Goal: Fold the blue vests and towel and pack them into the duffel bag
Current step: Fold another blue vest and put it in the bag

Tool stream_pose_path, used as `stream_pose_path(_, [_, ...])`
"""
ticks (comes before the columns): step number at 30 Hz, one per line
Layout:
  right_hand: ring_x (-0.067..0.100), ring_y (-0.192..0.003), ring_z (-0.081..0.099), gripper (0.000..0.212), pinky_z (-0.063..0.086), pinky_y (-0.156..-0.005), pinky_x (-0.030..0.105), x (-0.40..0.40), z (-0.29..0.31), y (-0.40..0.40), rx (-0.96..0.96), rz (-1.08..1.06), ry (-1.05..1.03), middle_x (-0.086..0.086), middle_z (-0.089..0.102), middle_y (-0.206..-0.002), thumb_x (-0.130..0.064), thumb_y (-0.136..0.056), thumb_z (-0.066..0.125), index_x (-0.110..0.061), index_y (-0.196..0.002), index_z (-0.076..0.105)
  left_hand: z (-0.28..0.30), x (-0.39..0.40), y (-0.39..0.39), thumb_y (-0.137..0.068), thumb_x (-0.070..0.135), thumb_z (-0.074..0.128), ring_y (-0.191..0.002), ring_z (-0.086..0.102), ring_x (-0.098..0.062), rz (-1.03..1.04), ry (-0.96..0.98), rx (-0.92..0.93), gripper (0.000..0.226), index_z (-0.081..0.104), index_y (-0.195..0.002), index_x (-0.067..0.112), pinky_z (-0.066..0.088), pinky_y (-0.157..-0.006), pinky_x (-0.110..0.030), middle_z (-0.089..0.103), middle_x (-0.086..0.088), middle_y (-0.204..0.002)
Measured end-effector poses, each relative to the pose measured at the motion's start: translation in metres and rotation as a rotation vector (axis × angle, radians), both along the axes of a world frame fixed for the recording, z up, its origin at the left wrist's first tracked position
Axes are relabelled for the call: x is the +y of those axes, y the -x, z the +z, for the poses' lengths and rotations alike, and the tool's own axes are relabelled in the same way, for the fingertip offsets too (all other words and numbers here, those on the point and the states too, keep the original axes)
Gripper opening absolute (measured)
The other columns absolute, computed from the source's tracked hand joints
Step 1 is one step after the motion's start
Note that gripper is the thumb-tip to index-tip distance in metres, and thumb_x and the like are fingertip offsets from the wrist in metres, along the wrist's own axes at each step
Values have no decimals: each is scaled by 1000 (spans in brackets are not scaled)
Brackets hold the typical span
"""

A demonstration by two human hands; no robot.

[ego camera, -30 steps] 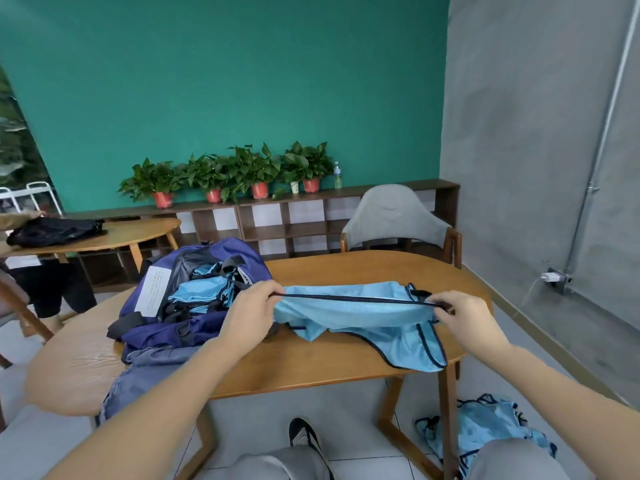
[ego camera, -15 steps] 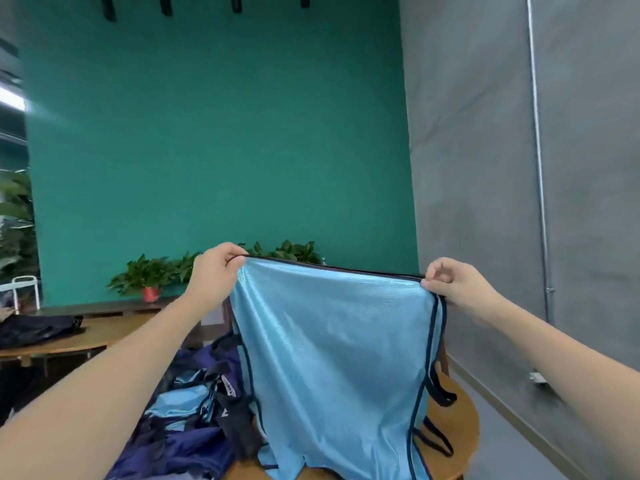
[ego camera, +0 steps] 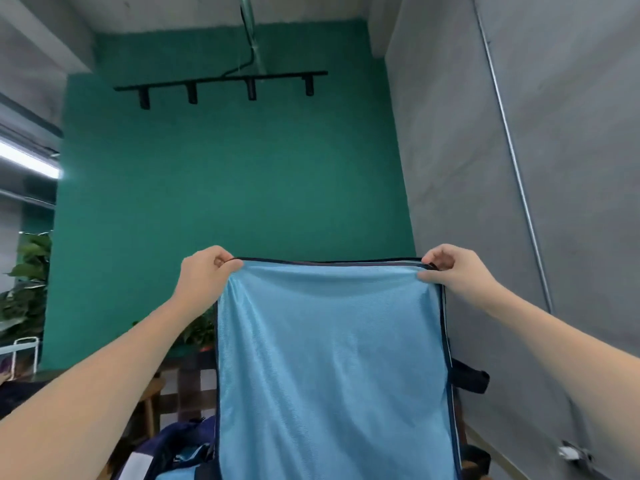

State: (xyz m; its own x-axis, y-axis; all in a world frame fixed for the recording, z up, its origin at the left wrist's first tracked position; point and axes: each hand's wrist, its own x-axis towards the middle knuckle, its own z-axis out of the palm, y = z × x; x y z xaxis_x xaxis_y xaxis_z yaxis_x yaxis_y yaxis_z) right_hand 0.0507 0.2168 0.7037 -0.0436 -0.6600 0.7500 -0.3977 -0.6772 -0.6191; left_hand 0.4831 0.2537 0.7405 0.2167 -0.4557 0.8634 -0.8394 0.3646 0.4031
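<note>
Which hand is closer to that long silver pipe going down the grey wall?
The right hand. It pinches the blue vest's top corner on the side nearest the pipe. The left hand pinches the opposite corner, across the vest's whole width from the pipe.

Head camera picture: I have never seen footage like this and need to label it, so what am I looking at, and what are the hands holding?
There is no machine here. A person wears a camera on the head, so you see their own two bare arms reaching forward. The left hand and the right hand each pinch a top corner of a light blue vest and hold it up, spread and hanging, before a green wall. The camera is tilted up, so the table surface is mostly hidden. At the bottom left, part of the purple duffel bag shows.
</note>
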Motion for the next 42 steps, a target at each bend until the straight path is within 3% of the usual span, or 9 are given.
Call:
stream_pose_path(4, [12, -92, 67, 22, 47, -79, 17, 4, -5, -2, -11, -14, 12, -2, 75, -92, -15, -73, 90, -16, -90, 75, 4, 13, -7, -92, 32, 71, -80, 59, -7, 15, -3, -3, 17, 67, -83, 19, 38, -63, -17, 67, 4, -82])
stream_pose_path(12, [10, -85, 71, 10, 51, -83, 25, 7, -12, -5, 33, -25, 2, -8, 77, -82, -22, -79, 86, -19, -81, 78, -1, 26, -16, -92, 31, 72, -81, 59, -6, 16, -35, -7, 15, 69, -86, 18, 39, -65, -16, 68, 4, -84])
stream_pose_path(19, [19, -80, 66, 10, 57, -93, 46, 4, -6, -3, 88, -9, -63, 12, 75, -88, -22, -92, 73, -12, -91, 70, -17, 25, -28, -92, 24, 71, -87, 62, -9, -13, -180, -58, 7, 70, -86, 24, 40, -68, -17, 71, 4, -87])
stream_pose_path(27, [18, -90, 68, 12, 51, -88, 35, -20, -17, -3, 234, -75, -114, -4, 76, -87, -20, -86, 79, -25, -95, 72, -44, -1, -34, -90, 25, 74, -70, 62, -19, -74, -344, -23, 6, 73, -84, 26, 50, -68, -27, 74, -4, -78])
stream_pose_path(30, [16, -72, 65, 10, 48, -62, 20, -38, -30, -7, 381, -145, -287, -3, 75, -82, -17, -91, 72, -24, -97, 74, -65, -28, -32, -92, 18, 74, -52, 54, -15, -108, -469, 81, 5, 76, -93, 22, 48, -54, -26, 69, -4, -61])
stream_pose_path(32, [19, -59, 64, 11, 45, -47, 18, -48, -41, -13, 367, -94, -487, 11, 75, -75, -5, -94, 63, -9, -103, 68, -81, -48, -29, -91, 7, 73, -58, 67, -17, -155, -564, 182, 8, 75, -97, 12, 55, -57, -26, 73, -11, -77])
stream_pose_path(34, [21, -66, 73, 10, 58, -57, 22, -61, -57, -20, 303, -16, -617, 20, 75, -84, 6, -95, 54, 1, -103, 59, -98, -68, -25, -90, 0, 72, -73, 76, -23, -204, -641, 309, 8, 72, -97, 3, 63, -74, -33, 70, -15, -105])
stream_pose_path(37, [28, -85, 77, 11, 59, -91, 39, -96, -87, -26, 224, 15, -647, 17, 73, -90, 7, -91, 60, 3, -101, 61, -125, -102, -19, -88, 10, 76, -75, 77, -14, -170, -673, 243, 17, 73, -97, -4, 61, -83, -33, 75, -14, -102])
stream_pose_path(42, [25, -72, 77, 13, 62, -67, 30, -155, -138, -35, 171, -51, -631, 15, 77, -80, -9, -87, 78, -3, -93, 69, -169, -158, -9, -88, 18, 77, -61, 74, -14, -154, -667, 232, 12, 71, -91, 9, 60, -67, -25, 76, -2, -76])
